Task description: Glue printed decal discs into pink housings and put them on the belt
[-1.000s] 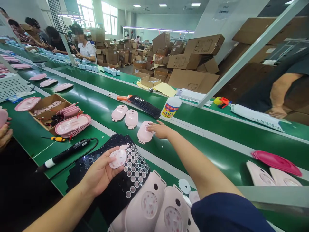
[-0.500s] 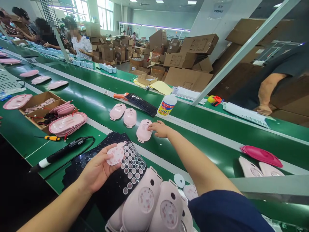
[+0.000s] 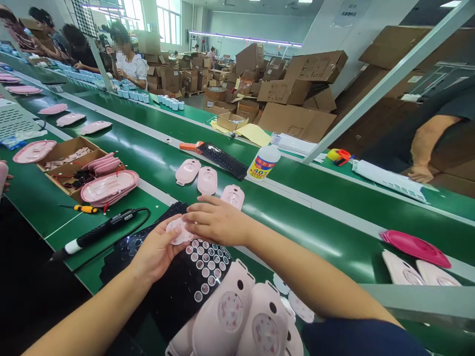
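My left hand [image 3: 158, 249] grips a pale pink, round patterned label [image 3: 177, 232] between thumb and fingers, above a black sheet. My right hand [image 3: 220, 222] reaches over from the right, its visible fingers stretched out and apart at the label's right edge. The right thumb is hidden, and whether the fingertips touch the label is unclear. The black sheet [image 3: 181, 291] below carries rows of round clear spots. Behind my right hand lies a pink plastic cover [image 3: 233, 194], partly hidden, with two similar covers [image 3: 207, 180] to its left. Stacked patterned pink covers [image 3: 226, 316] stand nearest me.
A white glue bottle [image 3: 264, 163] stands behind the covers, beside a black strip [image 3: 224, 159]. To the left lie a corded electric screwdriver [image 3: 98, 232], a yellow screwdriver [image 3: 86, 208] and a partitioned cardboard box [image 3: 55, 173]. A metal bar [image 3: 419, 301] crosses at right. People sit across the line.
My right hand has left the third pink cover and moved left and down to the label in my left hand. The left hand stays over the black sheet. The view has shifted slightly.
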Action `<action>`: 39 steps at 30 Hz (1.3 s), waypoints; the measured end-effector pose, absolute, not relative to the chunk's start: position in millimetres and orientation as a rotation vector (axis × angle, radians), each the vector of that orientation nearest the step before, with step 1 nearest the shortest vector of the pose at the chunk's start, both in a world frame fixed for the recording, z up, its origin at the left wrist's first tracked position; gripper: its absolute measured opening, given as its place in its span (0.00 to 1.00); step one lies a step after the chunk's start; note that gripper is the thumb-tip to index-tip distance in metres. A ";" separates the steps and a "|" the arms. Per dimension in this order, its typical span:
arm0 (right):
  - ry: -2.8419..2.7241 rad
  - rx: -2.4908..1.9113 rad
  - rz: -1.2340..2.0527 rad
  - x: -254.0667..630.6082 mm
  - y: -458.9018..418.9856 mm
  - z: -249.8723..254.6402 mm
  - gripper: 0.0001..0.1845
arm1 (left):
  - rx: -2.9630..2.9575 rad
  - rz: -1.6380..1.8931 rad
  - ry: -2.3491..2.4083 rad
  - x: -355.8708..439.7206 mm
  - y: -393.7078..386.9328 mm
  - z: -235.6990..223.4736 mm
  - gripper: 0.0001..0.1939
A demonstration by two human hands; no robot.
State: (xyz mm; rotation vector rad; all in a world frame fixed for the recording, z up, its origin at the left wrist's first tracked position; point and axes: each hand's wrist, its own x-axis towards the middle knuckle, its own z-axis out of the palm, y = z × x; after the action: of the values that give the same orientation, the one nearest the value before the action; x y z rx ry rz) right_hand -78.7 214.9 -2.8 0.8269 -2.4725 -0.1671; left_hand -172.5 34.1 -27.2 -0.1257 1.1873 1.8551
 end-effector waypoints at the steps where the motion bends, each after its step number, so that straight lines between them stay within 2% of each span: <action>1: -2.448 0.824 -0.228 -77.0 214.1 -4.5 0.13 | -0.123 1.836 1.184 -174.0 33.0 -29.1 0.13; 4: -2.446 0.824 -0.323 -72.9 210.9 -6.8 0.12 | -0.116 1.777 1.167 -177.5 30.3 -33.8 0.13; 6: -2.527 0.771 -0.235 -71.3 207.1 -5.3 0.12 | -0.132 1.768 1.157 -179.4 29.1 -35.2 0.12; 8: -2.636 0.688 -0.016 -71.0 205.7 -2.5 0.11 | -0.157 1.776 1.154 -181.4 28.3 -35.2 0.11; 13: -2.840 0.623 0.773 -84.1 235.5 -4.2 0.07 | -0.215 1.811 1.171 -185.7 27.9 -33.1 0.11; 15: -2.905 0.347 0.853 -97.4 262.1 -12.9 0.10 | -0.240 1.839 1.188 -186.4 27.9 -32.5 0.12; 18: -2.886 -0.205 0.677 -123.2 307.5 -33.3 0.17 | -0.265 1.881 1.199 -185.8 26.7 -31.5 0.13; 21: -2.869 -0.628 0.471 -147.2 343.5 -56.6 0.16 | -0.275 1.888 1.191 -183.3 23.4 -30.0 0.13; 24: -2.893 -0.829 0.303 -162.3 361.4 -77.6 0.17 | -0.292 1.907 1.181 -181.3 17.5 -28.7 0.14; 31: -3.092 -0.661 0.128 -159.8 373.5 -103.5 0.19 | -0.299 1.948 1.191 -187.3 2.6 -32.7 0.13; 39: -3.295 -0.459 0.027 -145.5 396.6 -86.4 0.24 | -0.277 1.894 1.197 -184.0 11.4 -35.8 0.13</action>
State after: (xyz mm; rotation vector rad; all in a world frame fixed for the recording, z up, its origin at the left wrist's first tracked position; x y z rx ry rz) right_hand -145.5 396.6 -86.4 -0.4591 -3.2953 0.0268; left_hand -184.0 11.4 -35.8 -0.2766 1.1969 1.8936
